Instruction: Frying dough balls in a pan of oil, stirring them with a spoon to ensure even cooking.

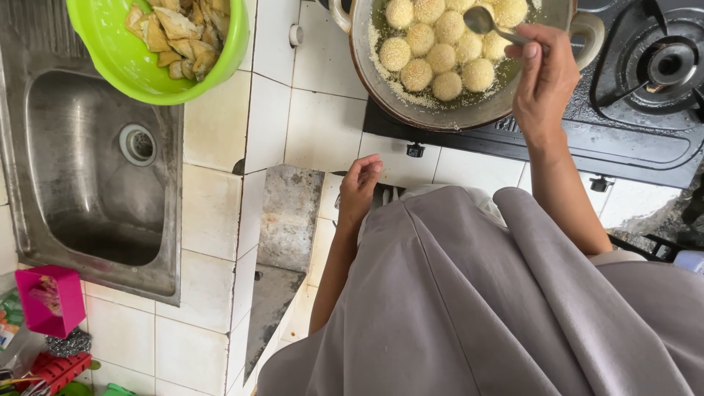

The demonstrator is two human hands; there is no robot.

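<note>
While the right hand (544,77) pinches the handle of a metal spoon (493,26) between thumb and fingers, its bowl dips among the sesame-coated balls (438,45) that sit in oil in the wide pan (381,81) on the black gas stove (631,139). The balls look pale, barely golden, so the frying seems to be at an early to middle stage, with browning and lifting out not yet done. The left hand (359,187) holds nothing, its fingers loosely curled and resting at the edge of the white tiled counter (264,117), just in front of the stove. The balls crowd the pan, touching one another, so the spoon has little room between them; the clearest gap lies along the near rim, where loose seeds float. The pan's right handle sits just beside the spoon hand. To the left, well apart, a green bowl (117,66) of fried pieces overhangs the steel sink (95,213), leaving open tile between sink and stove.
</note>
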